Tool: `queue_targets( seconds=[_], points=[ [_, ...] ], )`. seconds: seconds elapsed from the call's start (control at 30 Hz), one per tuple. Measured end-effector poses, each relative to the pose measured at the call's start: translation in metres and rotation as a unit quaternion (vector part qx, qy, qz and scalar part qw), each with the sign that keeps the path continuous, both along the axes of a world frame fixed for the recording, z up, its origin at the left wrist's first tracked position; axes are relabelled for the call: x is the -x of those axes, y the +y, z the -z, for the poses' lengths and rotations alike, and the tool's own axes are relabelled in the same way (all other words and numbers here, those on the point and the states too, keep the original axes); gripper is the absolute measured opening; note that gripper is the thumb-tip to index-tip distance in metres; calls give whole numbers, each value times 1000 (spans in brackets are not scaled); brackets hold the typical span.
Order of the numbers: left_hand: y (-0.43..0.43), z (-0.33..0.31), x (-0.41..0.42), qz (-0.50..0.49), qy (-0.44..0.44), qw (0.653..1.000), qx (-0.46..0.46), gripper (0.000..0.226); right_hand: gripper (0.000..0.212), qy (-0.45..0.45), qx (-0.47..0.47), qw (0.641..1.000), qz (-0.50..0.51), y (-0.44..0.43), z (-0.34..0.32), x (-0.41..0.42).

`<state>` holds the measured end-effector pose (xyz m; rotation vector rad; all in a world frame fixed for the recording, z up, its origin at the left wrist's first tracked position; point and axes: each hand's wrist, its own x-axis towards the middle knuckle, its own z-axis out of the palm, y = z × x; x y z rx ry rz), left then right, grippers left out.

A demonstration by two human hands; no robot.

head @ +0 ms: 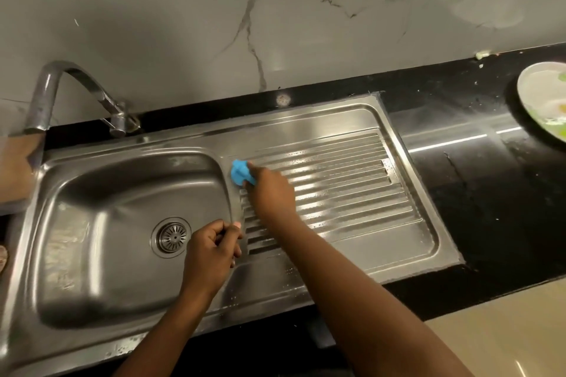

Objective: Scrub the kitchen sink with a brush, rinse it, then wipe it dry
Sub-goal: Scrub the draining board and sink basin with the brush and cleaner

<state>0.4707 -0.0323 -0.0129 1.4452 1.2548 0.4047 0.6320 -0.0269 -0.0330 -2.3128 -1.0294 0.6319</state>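
Observation:
A stainless steel sink [101, 257] has a basin on the left with a round drain [170, 237] and a ribbed drainboard [346, 193] on the right. My right hand [271, 190] is shut on a small blue brush [240, 172], pressed against the drainboard's left end near the basin rim. My left hand [211, 251] rests on the ridge between basin and drainboard, fingers curled closed with nothing visible in them. Water drops glisten on the drainboard. A curved metal tap [61, 89] stands behind the basin, with no water seen running.
Black stone counter [490, 193] surrounds the sink. A white plate [545, 101] with green marks lies at the far right. A wooden board [18, 168] stands at the left edge. Grey marbled wall [214, 9] rises behind.

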Motion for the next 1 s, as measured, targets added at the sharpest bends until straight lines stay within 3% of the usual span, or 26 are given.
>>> queue_targets(
  seconds=[0.1,0.27,0.4,0.6,0.8,0.87,1.0],
  points=[
    [1,0,-3,-6,-9,1000,-2,30,49,-8,28,999,-20,-11,-6,-10],
    [-4,2,-6,3,-20,1000,8,29,34,-46,25,993,108,-84,-9,-116],
    [-9,4,-18,4,-21,1000,18,29,37,-99,73,971,204,-128,-13,-206],
    [-16,4,-37,12,-12,1000,19,30,45,-116,44,972,199,-123,3,-252],
    [-19,3,-40,-13,-8,1000,10,30,27,-7,-32,975,219,-57,7,-221],
    [-18,3,-39,-19,-7,1000,16,30,22,4,-40,983,177,-36,7,-178],
    [-19,4,-37,-28,9,999,24,30,35,23,-36,999,32,18,5,-84]
  ],
)
